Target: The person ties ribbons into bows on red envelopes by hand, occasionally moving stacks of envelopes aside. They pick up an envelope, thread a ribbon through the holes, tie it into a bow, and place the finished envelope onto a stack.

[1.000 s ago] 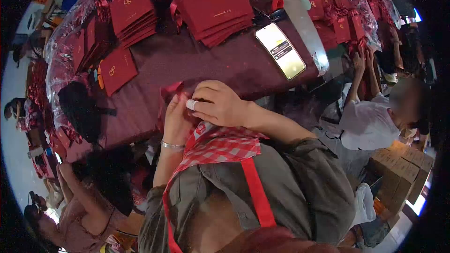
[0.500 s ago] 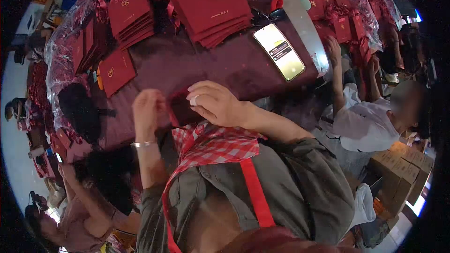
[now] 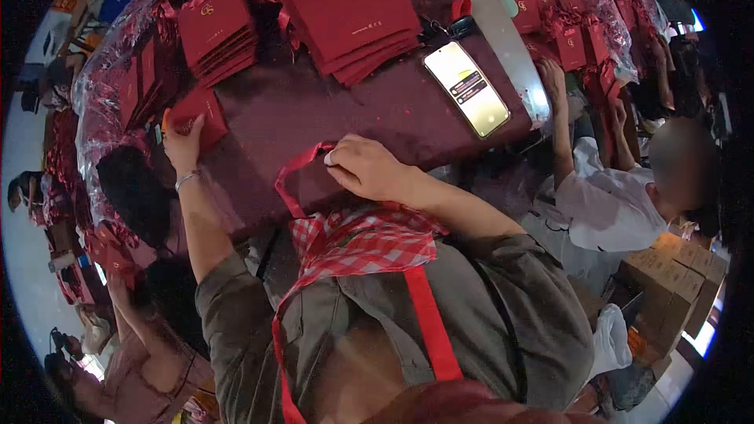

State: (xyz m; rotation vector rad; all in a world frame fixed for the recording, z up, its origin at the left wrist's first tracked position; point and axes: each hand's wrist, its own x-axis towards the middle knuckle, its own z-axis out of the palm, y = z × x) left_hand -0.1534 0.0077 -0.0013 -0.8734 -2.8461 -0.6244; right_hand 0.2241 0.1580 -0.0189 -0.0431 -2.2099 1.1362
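Observation:
My left hand (image 3: 184, 145) is at the left of the table, on a small red bag (image 3: 206, 115) with gold print, its fingers over the bag's lower left edge. An orange object (image 3: 166, 120) shows beside the fingertips. In front of the apron, my right hand (image 3: 363, 166) is closed on the end of a red ribbon (image 3: 289, 180), which loops leftward and down toward the checked cloth (image 3: 369, 243). A ring shows on that hand.
Stacks of red bags (image 3: 218, 27) and larger ones (image 3: 353, 20) lie at the back of the dark red table (image 3: 314, 106). A lit phone (image 3: 467, 88) lies to the right. Co-workers sit at the right (image 3: 609, 196) and lower left (image 3: 133, 369).
My left hand has moved left and up, from near the ribbon to the small bag. My right hand has stayed nearly in place, and the ribbon now shows as an open loop.

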